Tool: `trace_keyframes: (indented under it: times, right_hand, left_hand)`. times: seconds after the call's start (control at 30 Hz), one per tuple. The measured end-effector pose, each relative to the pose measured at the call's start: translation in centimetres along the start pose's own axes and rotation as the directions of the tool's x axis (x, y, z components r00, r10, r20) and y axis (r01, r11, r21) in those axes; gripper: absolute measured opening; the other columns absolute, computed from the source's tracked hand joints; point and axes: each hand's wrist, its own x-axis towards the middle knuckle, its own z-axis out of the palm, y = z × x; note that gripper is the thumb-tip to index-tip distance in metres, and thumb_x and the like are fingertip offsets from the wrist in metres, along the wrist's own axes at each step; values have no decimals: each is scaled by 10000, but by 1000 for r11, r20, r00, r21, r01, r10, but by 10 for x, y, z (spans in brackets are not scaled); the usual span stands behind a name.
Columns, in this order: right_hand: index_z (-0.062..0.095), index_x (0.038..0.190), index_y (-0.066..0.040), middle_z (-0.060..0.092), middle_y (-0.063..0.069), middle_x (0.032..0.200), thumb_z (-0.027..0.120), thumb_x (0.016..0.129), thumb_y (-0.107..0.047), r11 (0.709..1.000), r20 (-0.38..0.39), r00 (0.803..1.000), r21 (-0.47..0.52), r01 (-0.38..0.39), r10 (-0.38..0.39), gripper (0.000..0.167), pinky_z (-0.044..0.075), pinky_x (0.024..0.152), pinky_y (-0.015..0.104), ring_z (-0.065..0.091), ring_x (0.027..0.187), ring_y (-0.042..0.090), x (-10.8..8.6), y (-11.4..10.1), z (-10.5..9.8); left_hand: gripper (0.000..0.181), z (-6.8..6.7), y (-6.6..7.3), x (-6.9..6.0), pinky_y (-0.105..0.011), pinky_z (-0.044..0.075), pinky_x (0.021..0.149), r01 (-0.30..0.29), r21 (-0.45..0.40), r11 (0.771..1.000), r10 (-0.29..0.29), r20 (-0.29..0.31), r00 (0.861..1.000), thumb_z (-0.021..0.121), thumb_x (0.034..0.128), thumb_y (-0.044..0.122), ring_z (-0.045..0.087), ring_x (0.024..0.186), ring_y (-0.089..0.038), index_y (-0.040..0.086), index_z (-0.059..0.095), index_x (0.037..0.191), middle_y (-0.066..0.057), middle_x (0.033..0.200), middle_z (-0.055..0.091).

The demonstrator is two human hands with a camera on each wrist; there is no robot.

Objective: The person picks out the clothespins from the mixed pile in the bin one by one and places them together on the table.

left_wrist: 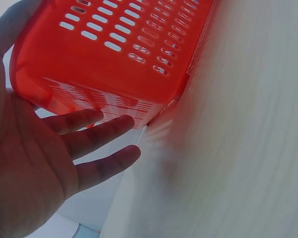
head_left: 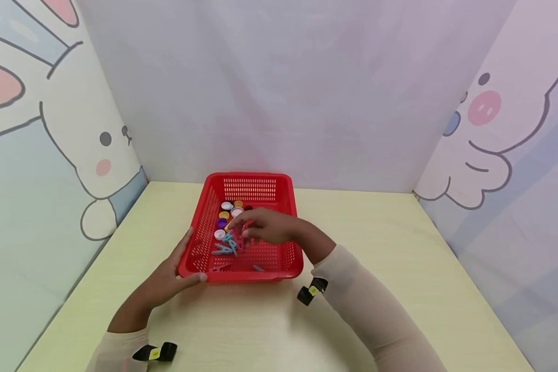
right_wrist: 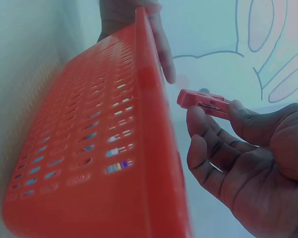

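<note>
A red plastic basket (head_left: 288,271) with slotted walls stands on the table. My left hand (head_left: 165,279) rests at its near left corner, thumb along the front rim and fingers nearly straight against the side wall; the left wrist view shows these fingers (left_wrist: 97,131) spread apart. Above the basket's inside, my right hand (head_left: 272,226) pinches a red clothespin (right_wrist: 203,101) between thumb and fingertips. Below that hand lie blue clothespins (head_left: 225,248) and red clothespins (head_left: 239,242). Several bottle caps (head_left: 221,223), white, yellow and purple, gather toward the back left of the basket.
A grey clothespin (head_left: 258,268) and a red one (head_left: 221,268) lie near the basket's front wall. The pale wooden table (head_left: 367,248) extends on both sides. A plain curtain (head_left: 279,93) hangs behind, with cartoon-printed panels (head_left: 104,170) at the sides.
</note>
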Motion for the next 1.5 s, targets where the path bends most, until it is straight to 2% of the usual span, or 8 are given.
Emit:
trace_keyframes:
  times: [0.27,0.4,0.5,0.63,0.9,1.2,1.4,1.5]
  right_hand:
    - [645,1492,-97,737,101,1204,651,1078,-83,998,-33,999,65,-3,5,414,664,942,551,745,1009,330,-17,9,-6]
    - [649,1483,-89,726,103,1181,639,1080,-75,997,-36,999,79,17,-14,403,673,877,387,727,1041,438,-23,14,-8]
    - [645,1475,-77,721,107,1166,625,1087,-65,995,-37,998,87,45,-42,389,650,829,289,738,1026,390,-27,17,-10]
    - [640,1464,-65,716,108,1157,614,1095,-65,993,-47,996,91,80,-76,370,658,838,313,742,982,202,-34,23,-12]
    - [628,1479,-61,681,125,1200,580,1106,-58,989,-96,995,144,38,-24,375,614,846,288,698,1114,399,-52,31,-18]
    - [602,1474,11,644,174,1322,575,1100,-37,991,-220,975,118,69,-42,378,654,952,422,612,1214,299,-77,35,-27]
    - [589,1452,30,615,206,1357,580,1092,-32,987,-275,957,99,124,-93,366,633,750,322,668,936,295,-91,44,-32]
    - [591,1445,40,591,225,1440,571,1091,-22,986,-311,941,57,159,-134,360,625,727,307,648,974,243,-98,51,-34]
  left_hand:
    - [1272,0,2,0,-383,701,831,-5,-5,1000,5,1,1000,873,914,356,485,1433,-503,235,-59,1771,-262,1696,324]
    - [1275,0,2,0,-377,701,829,-6,-11,1000,6,3,1000,875,912,344,497,1427,-490,248,-63,1770,-259,1694,331]
    - [1272,0,0,-1,-378,701,833,-8,-13,1000,8,1,1000,874,913,347,493,1428,-495,246,-61,1771,-261,1696,326]
    - [1268,0,-1,-1,-386,701,838,-11,-10,1000,11,-1,1000,869,918,356,491,1424,-510,243,-62,1771,-270,1698,317]
    - [1269,1,0,0,-404,701,849,-9,-4,1000,9,-1,1000,866,920,367,505,1413,-512,234,-66,1770,-276,1702,310]
    - [1272,0,0,-1,-396,701,849,-5,-9,1000,5,-6,1000,872,913,359,493,1430,-510,253,-61,1771,-265,1703,315]
    - [1274,0,0,-1,-395,701,848,7,-7,1000,-7,-6,1000,873,911,366,487,1431,-510,248,-60,1771,-267,1701,313]
    - [1270,1,0,-1,-394,701,848,5,-8,1000,-5,-5,1000,872,912,360,490,1429,-505,250,-57,1771,-266,1701,314]
